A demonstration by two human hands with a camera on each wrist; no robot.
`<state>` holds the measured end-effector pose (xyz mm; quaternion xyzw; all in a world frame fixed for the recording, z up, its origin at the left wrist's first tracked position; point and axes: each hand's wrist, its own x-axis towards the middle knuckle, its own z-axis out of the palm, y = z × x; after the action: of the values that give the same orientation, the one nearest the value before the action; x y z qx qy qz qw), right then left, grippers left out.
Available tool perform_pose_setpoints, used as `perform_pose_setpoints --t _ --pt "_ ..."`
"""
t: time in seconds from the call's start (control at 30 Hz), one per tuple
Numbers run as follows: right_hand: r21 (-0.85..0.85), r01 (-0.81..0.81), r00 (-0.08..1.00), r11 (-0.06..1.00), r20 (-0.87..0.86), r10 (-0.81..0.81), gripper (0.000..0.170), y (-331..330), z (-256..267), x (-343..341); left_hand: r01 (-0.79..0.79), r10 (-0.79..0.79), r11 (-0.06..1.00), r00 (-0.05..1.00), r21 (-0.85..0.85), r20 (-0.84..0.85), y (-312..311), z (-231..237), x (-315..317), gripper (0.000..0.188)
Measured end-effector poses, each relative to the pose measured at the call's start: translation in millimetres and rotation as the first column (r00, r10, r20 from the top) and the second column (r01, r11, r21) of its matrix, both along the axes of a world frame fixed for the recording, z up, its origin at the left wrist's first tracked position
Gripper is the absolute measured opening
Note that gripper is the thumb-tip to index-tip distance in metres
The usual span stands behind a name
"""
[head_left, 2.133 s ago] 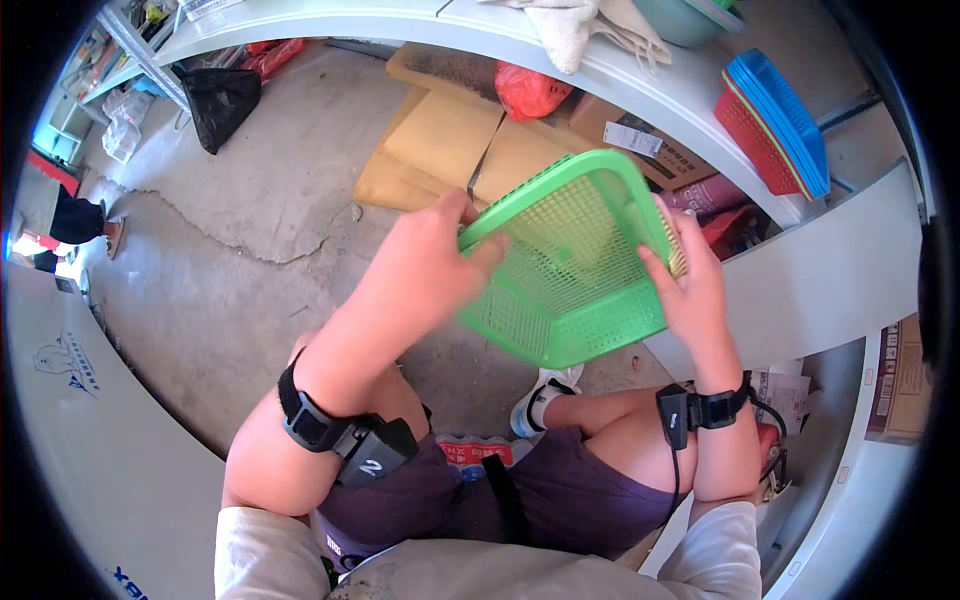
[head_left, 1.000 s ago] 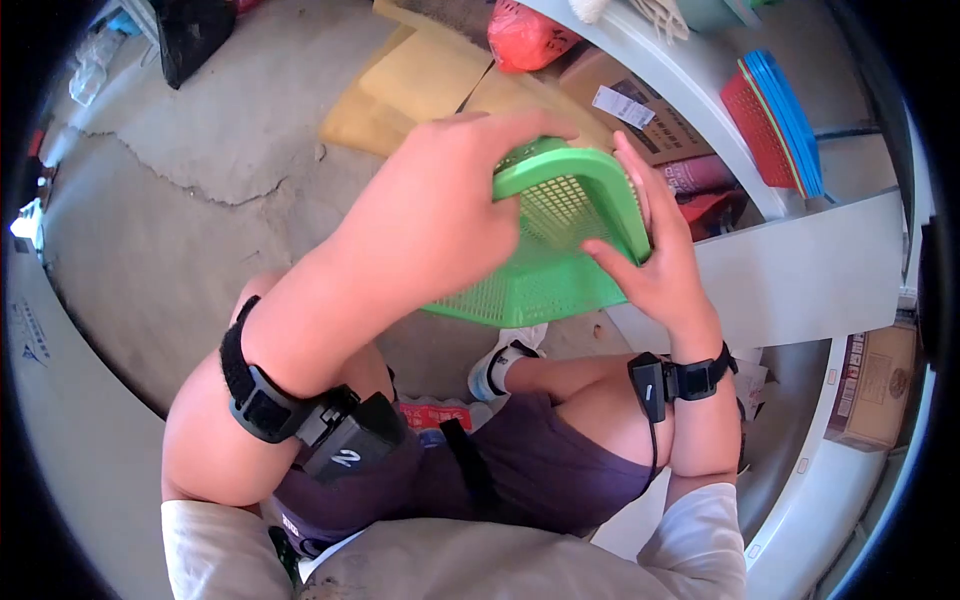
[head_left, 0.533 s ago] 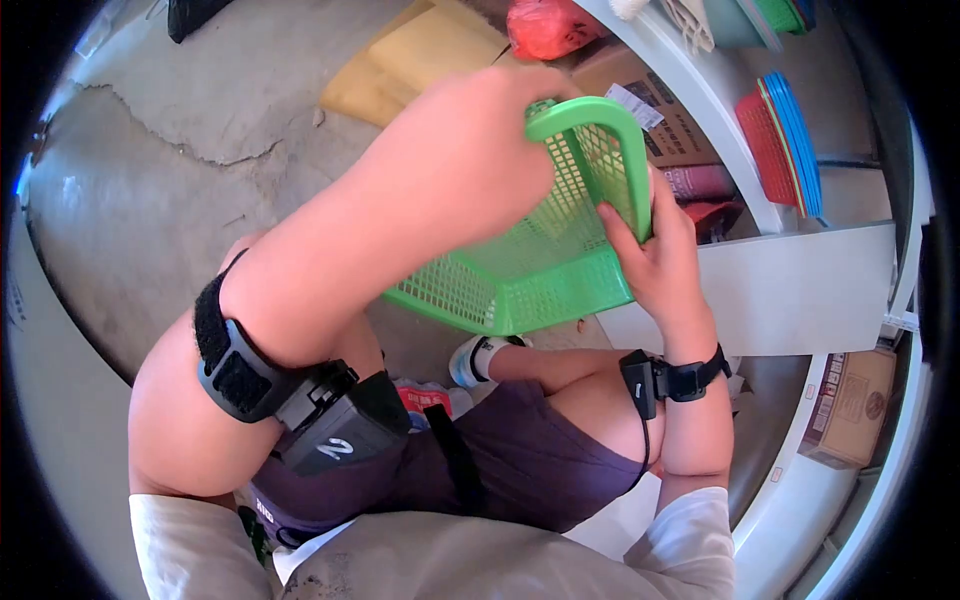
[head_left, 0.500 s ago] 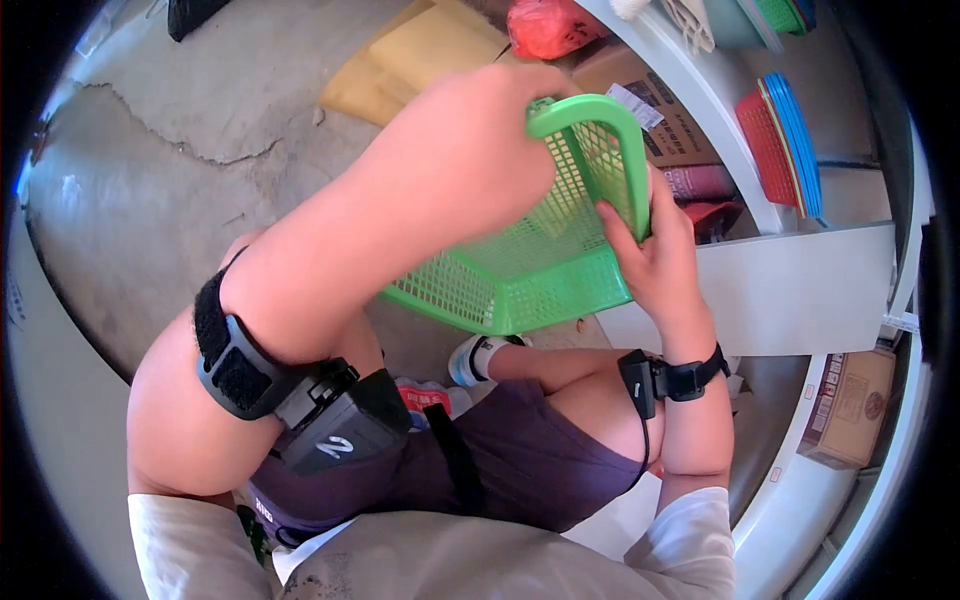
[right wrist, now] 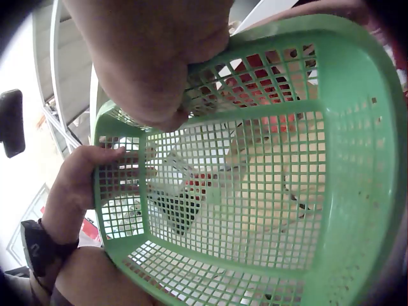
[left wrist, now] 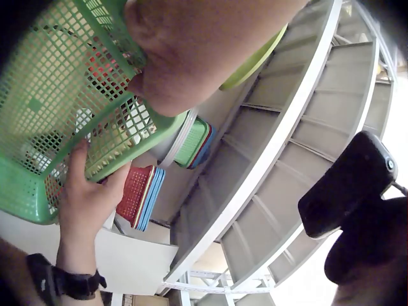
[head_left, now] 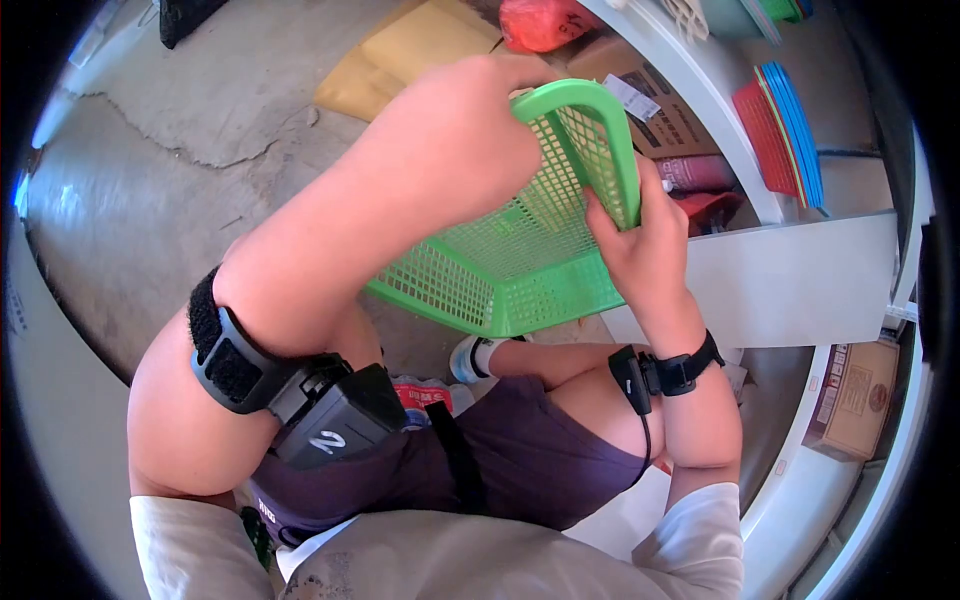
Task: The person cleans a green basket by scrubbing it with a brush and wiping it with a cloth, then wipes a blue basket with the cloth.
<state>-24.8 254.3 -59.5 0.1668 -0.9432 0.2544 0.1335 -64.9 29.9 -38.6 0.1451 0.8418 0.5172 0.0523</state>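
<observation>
A green mesh basket (head_left: 510,230) is held tilted above the lap, its hollow facing the body. My left hand (head_left: 460,150) grips its upper left rim; in the right wrist view the thumb of the left hand (right wrist: 73,182) lies inside and fingers show behind the mesh. The right hand (head_left: 645,245) holds the right end, thumb inside and fingers around the outside. The left wrist view shows the right hand (left wrist: 86,201) pinching the basket wall (left wrist: 121,137). No loose thing shows inside the basket (right wrist: 236,185).
Stacked red and blue baskets (head_left: 780,135) stand on the white shelf (head_left: 700,90) at right. Below it are a carton (head_left: 655,95) and a red bag (head_left: 545,22). A white panel (head_left: 800,285) lies right of the hands, and brown cardboard (head_left: 400,55) on the floor.
Since the earliest frame, the left hand has moved over the basket's upper rim and the basket has turned more edge-on at its right end. Over the last half second both hands and basket shifted slightly left.
</observation>
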Motion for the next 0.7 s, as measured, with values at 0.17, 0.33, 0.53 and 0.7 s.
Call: perform_pose_setpoints --t 0.17,0.33,0.53,0.7 --pt "0.017 -0.014 0.998 1.000 -0.054 0.015 0.044 2 -2 0 0.000 0.000 1.000 1.000 0.002 -0.019 3 -2 0 0.029" --pt "0.035 -0.008 0.999 0.999 -0.051 0.009 0.041 0 -6 4 0.024 -0.026 0.999 0.997 -0.033 -0.068 2 -8 -5 0.029" --pt "0.038 -0.012 0.999 0.999 -0.045 0.013 0.040 1 -9 8 0.044 -0.041 0.997 0.998 -0.069 0.042 2 -10 -8 0.028" --pt "0.051 -0.019 0.997 0.999 -0.072 0.022 0.039 3 -7 8 0.056 -0.056 0.996 0.998 -0.066 0.011 1 -9 -7 0.029"
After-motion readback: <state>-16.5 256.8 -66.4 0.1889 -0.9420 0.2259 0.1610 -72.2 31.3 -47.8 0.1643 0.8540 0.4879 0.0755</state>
